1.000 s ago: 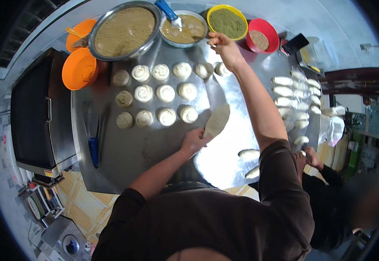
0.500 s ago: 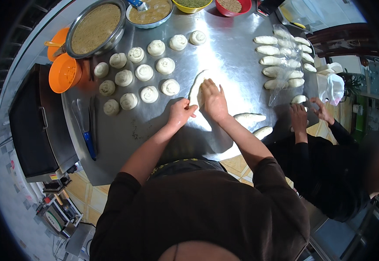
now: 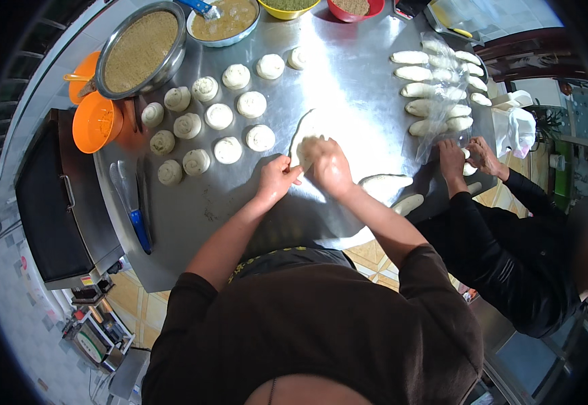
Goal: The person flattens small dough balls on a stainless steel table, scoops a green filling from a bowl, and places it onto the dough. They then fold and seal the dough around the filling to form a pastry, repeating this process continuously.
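Observation:
A flattened strip of dough (image 3: 304,129) lies on the metal table in front of me, its far end rounded. My left hand (image 3: 277,179) is closed at the strip's near left edge, thumb and fingers pinching it. Over the strip, my right hand (image 3: 329,166) has bent fingers, with the fingertips blurred against the dough. To the left stand several rows of coiled dough rolls (image 3: 219,116). Close to my right forearm lie an oblong dough piece (image 3: 386,183) and another dough piece (image 3: 408,204).
A large steel bowl of brownish filling (image 3: 140,50), a bowl of batter with a blue-handled brush (image 3: 225,23) and orange bowls (image 3: 96,123) line the far left. A knife (image 3: 132,209) lies at left. At right, a co-worker's hands (image 3: 466,162) handle dough near plastic-covered oblong pieces (image 3: 421,90).
My right hand's fingers have gone from lying extended along the strip to bent, pulled nearer. My left hand stays at the edge. The co-worker's hands have come together around dough.

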The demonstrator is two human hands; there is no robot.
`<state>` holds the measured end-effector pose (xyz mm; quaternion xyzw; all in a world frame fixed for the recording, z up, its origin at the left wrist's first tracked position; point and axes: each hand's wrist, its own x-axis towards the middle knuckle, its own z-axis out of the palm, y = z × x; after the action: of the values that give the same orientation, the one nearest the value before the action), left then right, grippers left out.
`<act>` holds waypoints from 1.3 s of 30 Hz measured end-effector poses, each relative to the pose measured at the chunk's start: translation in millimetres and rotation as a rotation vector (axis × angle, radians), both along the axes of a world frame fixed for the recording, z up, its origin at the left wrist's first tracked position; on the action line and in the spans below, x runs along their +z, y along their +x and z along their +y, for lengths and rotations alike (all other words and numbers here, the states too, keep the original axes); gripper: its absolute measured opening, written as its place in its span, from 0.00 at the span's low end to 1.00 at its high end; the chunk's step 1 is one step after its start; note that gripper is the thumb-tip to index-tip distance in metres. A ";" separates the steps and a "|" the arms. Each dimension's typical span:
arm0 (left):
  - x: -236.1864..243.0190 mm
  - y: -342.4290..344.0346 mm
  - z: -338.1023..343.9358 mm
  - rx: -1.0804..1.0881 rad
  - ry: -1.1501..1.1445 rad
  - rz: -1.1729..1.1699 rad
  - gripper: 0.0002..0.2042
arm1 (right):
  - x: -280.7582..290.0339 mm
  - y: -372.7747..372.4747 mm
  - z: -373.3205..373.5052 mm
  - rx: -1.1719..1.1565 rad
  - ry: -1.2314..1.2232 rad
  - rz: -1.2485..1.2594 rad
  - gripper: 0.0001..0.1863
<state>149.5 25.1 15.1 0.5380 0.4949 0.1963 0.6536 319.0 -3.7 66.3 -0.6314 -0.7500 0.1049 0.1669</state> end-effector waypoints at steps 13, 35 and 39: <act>-2.8 0.6 -1.0 0.029 -0.048 -0.069 0.10 | 56.4 42.9 149.7 -0.215 0.166 0.123 0.15; 26.2 -4.8 11.6 -0.049 -0.151 -0.067 0.10 | 49.9 85.9 388.2 -0.286 0.135 0.052 0.12; 8.8 -4.1 5.3 -0.023 -0.169 -0.122 0.10 | 39.8 82.0 385.5 -0.248 0.114 -0.071 0.10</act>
<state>145.3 30.4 23.9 0.4735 0.4627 0.1786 0.7279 401.0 381.8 106.1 -0.7121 -0.6764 0.0185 0.1875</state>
